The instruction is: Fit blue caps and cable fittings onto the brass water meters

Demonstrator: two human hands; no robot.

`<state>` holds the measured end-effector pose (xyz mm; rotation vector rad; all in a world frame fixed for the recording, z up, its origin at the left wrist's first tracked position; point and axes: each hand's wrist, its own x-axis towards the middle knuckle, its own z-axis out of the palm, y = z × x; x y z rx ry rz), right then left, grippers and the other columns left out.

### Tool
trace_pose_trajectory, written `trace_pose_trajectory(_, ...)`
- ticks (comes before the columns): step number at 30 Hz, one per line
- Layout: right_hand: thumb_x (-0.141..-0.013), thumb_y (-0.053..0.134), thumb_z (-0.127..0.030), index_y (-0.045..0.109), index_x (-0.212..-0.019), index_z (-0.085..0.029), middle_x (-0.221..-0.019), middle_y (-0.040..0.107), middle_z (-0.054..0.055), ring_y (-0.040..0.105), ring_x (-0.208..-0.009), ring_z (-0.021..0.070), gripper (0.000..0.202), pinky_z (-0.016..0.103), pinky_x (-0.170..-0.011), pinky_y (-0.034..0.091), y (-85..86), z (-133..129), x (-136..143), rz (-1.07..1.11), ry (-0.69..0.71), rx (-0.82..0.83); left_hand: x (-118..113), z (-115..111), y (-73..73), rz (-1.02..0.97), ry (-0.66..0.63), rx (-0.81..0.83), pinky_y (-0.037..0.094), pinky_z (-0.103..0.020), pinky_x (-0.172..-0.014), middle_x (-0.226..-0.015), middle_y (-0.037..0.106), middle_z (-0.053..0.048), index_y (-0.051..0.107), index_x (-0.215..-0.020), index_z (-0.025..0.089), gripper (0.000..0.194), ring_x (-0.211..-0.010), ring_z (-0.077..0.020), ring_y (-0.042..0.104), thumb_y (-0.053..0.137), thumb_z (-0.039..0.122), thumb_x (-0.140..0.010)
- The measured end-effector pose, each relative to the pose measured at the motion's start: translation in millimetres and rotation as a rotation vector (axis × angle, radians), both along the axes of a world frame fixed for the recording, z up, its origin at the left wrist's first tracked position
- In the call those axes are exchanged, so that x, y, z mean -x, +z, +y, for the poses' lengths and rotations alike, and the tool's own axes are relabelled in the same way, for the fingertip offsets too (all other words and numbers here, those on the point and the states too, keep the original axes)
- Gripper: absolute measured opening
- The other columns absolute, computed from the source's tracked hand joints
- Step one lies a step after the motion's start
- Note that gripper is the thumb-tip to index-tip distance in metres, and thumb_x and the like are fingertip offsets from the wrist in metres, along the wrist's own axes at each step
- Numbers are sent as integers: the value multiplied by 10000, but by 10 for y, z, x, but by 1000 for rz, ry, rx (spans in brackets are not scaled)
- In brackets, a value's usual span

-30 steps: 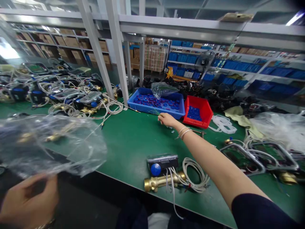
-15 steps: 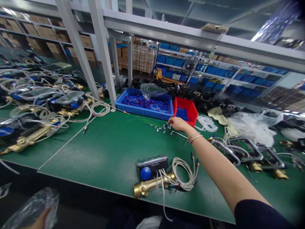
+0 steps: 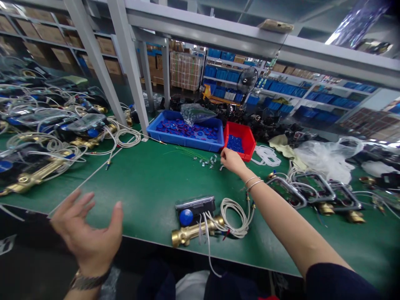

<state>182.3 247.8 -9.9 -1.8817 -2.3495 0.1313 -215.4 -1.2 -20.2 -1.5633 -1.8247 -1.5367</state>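
My left hand (image 3: 89, 233) hangs over the front edge of the table, palm up, fingers spread and holding nothing. Farther off, my right hand (image 3: 233, 161) is low over the table by the red bin, with its fingers pinched together; what they hold, if anything, is hidden. A short metal end of a bent rod (image 3: 221, 168) shows just under those fingers. Small metal pieces with green wires (image 3: 203, 163) lie left of that hand. Closer to me rests a brass meter body (image 3: 187, 234) with a dark display box (image 3: 196, 205), a blue cap and a coiled grey cable (image 3: 233, 220).
A blue tray (image 3: 187, 142) of blue discs and a red bin (image 3: 248, 143) of small blue parts stand at the back. Many cabled meters (image 3: 40, 175) crowd the left. Open display frames (image 3: 287, 193) and white plastic bags (image 3: 331, 160) lie right. A metal post (image 3: 133, 75) rises behind.
My left hand has let go of the clear plastic bag and come up, opening, over the table edge. My right hand has shifted slightly and now covers most of the bent rod.
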Motion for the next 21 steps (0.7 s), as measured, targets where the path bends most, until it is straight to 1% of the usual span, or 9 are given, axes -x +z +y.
trace_pose_trajectory(2, -951, 640, -401, 631, -1166, -138, -1163, 650, 102, 629, -1071, 226, 340, 431, -954, 521, -52, -75, 3, 2, 17, 22, -372, 51, 158, 48, -79, 4, 444, -586, -1094, -1379, 546, -149, 528, -1313, 178, 648, -1287, -353, 529, 812, 222, -732)
trace_pose_trajectory(4, -946, 647, -407, 640, -1152, -147, -1183, 647, 97, 630, -1070, 227, 332, 437, -944, 527, -127, -156, 21, -1, 29, 46, -692, 68, 259, 61, -297, 101, 461, -539, -1088, -1304, 604, -112, 532, -1282, 204, 495, -1226, -298, 580, 733, 249, -831)
trace_pose_trajectory(6, -964, 627, -386, 638, -1174, -164, -1224, 637, 90, 633, -1075, 225, 306, 445, -932, 539, -188, -222, 43, 5, 33, 53, -934, 66, 270, 108, -532, 239, 467, -509, -1084, -1329, 590, -113, 488, -1341, 217, 530, -1247, -289, 559, 703, 319, -868)
trace_pose_trajectory(8, -972, 618, -370, 633, -1195, -170, -1239, 633, 92, 634, -1076, 223, 300, 441, -930, 544, -208, -263, 57, 28, 33, 47, -1095, 69, 201, 184, -689, 376, 465, -500, -1085, -1380, 557, -121, 434, -1412, 228, 620, -1280, -297, 523, 699, 382, -873)
trace_pose_trajectory(12, -955, 634, -336, 663, -1056, -153, -1183, 647, 95, 616, -1081, 225, 211, 417, -949, 505, -89, -301, 44, 116, 30, 10, -1201, 139, 31, 279, -737, 551, 474, -493, -1067, -1381, 556, -113, 414, -1448, 252, 549, -1250, -276, 536, 608, 353, -944)
trace_pose_trajectory(14, -968, 595, -313, 656, -953, -152, -1069, 679, 93, 626, -1004, 206, 172, 344, -900, 487, 33, -342, 43, 184, 42, 2, -1165, 197, 53, 288, -768, 586, 460, -491, -1090, -1400, 540, -115, 408, -1458, 248, 525, -1268, -266, 525, 571, 324, -964)
trace_pose_trajectory(18, -1033, 426, -346, 609, -949, -181, -818, 690, 26, 616, -736, 151, 260, 249, -685, 436, 325, -625, 166, 329, 131, 24, -1070, 320, 348, 260, -1004, 615, 366, -479, -1189, -1539, 433, -93, 351, -1513, 264, 577, -1424, -255, 395, 505, 235, -958)
trace_pose_trajectory(19, -1031, 430, -363, 604, -939, -193, -796, 685, 11, 605, -713, 146, 260, 243, -660, 416, 399, -748, 230, 355, 159, 29, -1073, 354, 433, 246, -1015, 573, 342, -480, -1203, -1561, 412, -86, 332, -1527, 264, 588, -1451, -255, 360, 486, 229, -961)
trace_pose_trajectory(21, -1007, 490, -382, 606, -911, -217, -775, 674, -10, 588, -702, 142, 223, 237, -650, 383, 536, -1028, 381, 398, 243, 35, -1121, 428, 558, 263, -886, 446, 274, -507, -1223, -1566, 414, -83, 309, -1543, 256, 590, -1466, -266, 327, 478, 245, -978)
